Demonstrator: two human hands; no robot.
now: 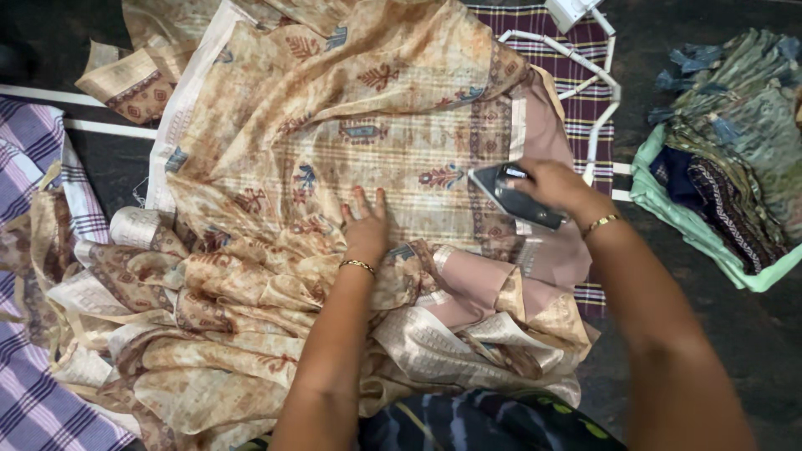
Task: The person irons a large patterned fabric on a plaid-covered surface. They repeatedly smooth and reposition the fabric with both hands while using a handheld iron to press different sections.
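Ironing in hand: right hand (pixel 558 185) gripping the dark iron (pixel 511 196), pressing the beige patterned cloth (pixel 376 125) spread across the floor; left hand (pixel 366 221) lying open, flattening fabric. Next likely calling for gliding leftward over the smoothed stretch, minding fingers.

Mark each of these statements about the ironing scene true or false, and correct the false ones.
1. The right hand grips an iron. True.
2. The left hand lies flat on the beige patterned cloth. True.
3. The iron stands on the white wire stand. False: it rests on the cloth, beside the stand.
4. A pile of folded clothes lies at the right. True.
5. Both wrists are bare. False: each wears a gold bangle.
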